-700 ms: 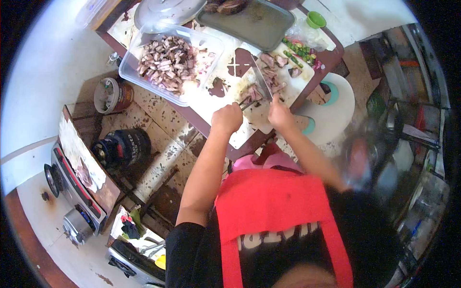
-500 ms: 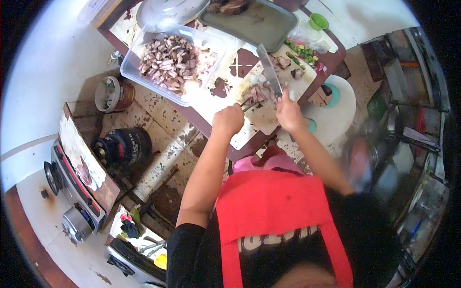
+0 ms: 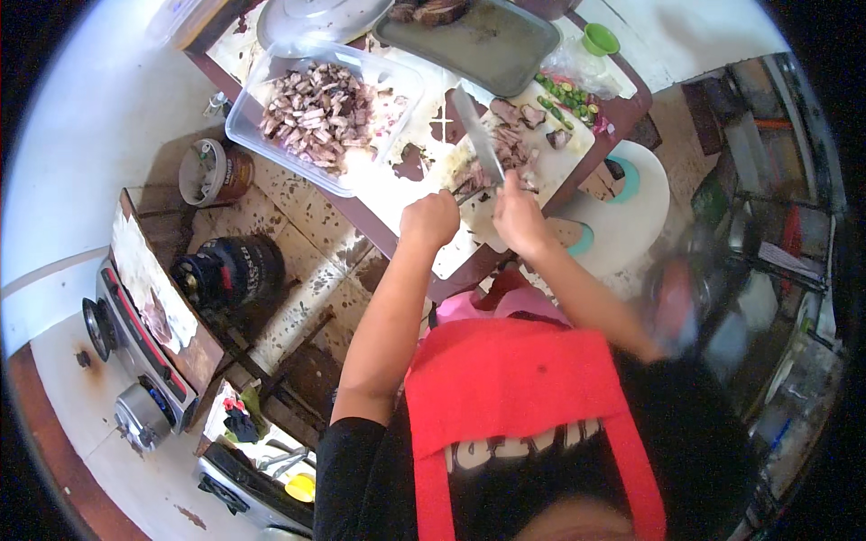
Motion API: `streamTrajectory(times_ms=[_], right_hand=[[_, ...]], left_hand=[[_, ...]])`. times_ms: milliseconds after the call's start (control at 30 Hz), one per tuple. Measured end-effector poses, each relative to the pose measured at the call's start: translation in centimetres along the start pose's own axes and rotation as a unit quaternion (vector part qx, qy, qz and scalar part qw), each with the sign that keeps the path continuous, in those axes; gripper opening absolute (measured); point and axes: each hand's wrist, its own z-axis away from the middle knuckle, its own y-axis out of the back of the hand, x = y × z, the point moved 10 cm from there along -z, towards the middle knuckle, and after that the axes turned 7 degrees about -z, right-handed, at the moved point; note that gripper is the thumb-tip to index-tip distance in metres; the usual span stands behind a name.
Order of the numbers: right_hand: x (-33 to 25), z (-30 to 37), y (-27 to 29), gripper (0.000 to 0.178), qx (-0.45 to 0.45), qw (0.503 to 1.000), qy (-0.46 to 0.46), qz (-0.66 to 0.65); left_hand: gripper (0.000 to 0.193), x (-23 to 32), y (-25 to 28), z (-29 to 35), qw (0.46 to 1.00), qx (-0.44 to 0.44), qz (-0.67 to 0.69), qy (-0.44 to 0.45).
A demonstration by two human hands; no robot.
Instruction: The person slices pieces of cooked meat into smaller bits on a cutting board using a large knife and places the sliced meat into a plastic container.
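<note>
My right hand (image 3: 520, 216) is closed round the handle of a knife (image 3: 480, 137), whose broad blade points away and to the left over the chopped meat (image 3: 512, 147). The meat lies on a pale cutting board (image 3: 561, 167). My left hand (image 3: 431, 218) is in a fist at the board's left edge, gripping a thin dark metal utensil (image 3: 464, 196) whose tip reaches the meat; its kind is hidden. Left of the board, a clear plastic tub (image 3: 248, 133) holds many pieces of cut meat (image 3: 316, 117). Sliced green chillies (image 3: 570, 95) lie at the board's far right.
Behind the board are a grey tray (image 3: 487, 45) with larger meat pieces (image 3: 437, 11), a lid (image 3: 311, 20) and a green cup (image 3: 599, 39). A white stool (image 3: 645, 207) stands right of the table. A bucket (image 3: 209, 173), gas cylinder (image 3: 236, 272) and stove (image 3: 135, 338) are on the left.
My right hand and the knife have moved left, closer to my left hand. More of the chopped meat on the right of the blade shows. My left hand has hardly moved.
</note>
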Motion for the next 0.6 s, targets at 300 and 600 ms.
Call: streamTrajectory(times_ms=[300,600], right_hand=[[2.9,-0.5,-1.3,0.032,-0.047,0.998,0.001,0.029],[2.6,-0.8,-2.6,0.029,-0.007,0.999,0.008,0.035]], left_hand=[[0.026,-0.4,2.9,3.9,0.999,-0.036,0.019,0.009],[0.026,-1.8,-0.2,1.6,0.999,-0.028,-0.015,0.003]])
